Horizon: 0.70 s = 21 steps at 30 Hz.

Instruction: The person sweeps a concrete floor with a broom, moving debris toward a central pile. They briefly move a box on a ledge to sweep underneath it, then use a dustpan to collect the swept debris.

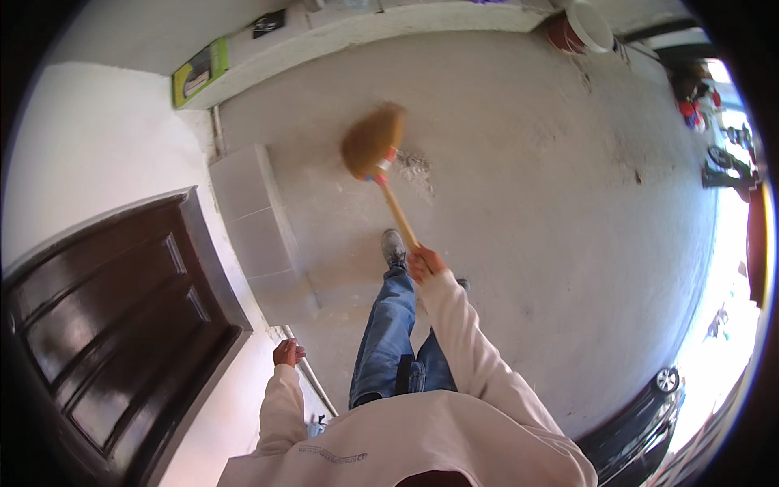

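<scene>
My right hand (425,263) is closed around the wooden handle of a broom (399,213), with the arm reaching forward. The broom's brown bristle head (370,144), blurred by motion, is over the floor ahead of my feet, with red, white and blue bands where it joins the handle. Just right of the head lies a small patch of loose dirt (417,174). Off to the left, beside the white wall, my left hand (289,352) hangs with its fingers loosely bent, and nothing shows in it.
A dark brown door (122,325) stands at left, with a tiled step (258,219) beyond it. Along the far side runs a raised ledge (341,40) bearing a green box (201,71). A bucket (586,28) sits far right. A dark car (637,430) is at lower right.
</scene>
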Tool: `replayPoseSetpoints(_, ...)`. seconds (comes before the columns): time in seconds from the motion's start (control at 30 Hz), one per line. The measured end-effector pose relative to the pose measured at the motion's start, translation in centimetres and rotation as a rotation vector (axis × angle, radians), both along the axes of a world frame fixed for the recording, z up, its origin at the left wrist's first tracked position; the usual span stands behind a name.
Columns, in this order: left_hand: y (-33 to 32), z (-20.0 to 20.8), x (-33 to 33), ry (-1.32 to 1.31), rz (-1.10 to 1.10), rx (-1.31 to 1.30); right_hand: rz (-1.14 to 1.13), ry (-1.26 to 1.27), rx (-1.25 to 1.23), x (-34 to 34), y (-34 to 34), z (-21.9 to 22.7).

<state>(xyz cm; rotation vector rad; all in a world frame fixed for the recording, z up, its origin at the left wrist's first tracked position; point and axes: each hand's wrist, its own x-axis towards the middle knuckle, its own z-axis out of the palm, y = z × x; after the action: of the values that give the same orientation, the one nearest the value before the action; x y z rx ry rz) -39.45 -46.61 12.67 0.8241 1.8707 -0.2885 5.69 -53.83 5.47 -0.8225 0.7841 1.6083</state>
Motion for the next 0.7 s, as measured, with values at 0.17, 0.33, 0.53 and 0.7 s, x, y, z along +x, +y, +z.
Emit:
replayPoseSetpoints(0.17, -1.3, -1.9, 2.5, -0.04, 0.021, -0.005, 0.149, -0.139, -0.1, 1.2, -8.2, 5.7)
replayPoseSetpoints(0.33, -1.7, -2.2, 5.0, -0.14, 0.007, 0.04, 0.348, -0.208, -0.112, 2.2, -11.8, 14.9)
replayPoseSetpoints(0.53, -2.6, -1.0, 5.5, -0.073, 0.02, 0.034, 0.564, -0.193, -0.043, 2.1, -10.8, 21.2)
replayPoseSetpoints(0.7, -4.6, -0.8, 3.7, -0.063, 0.028, 0.017, 0.762, -0.329, 0.157, -1.2, -7.0, 17.5)
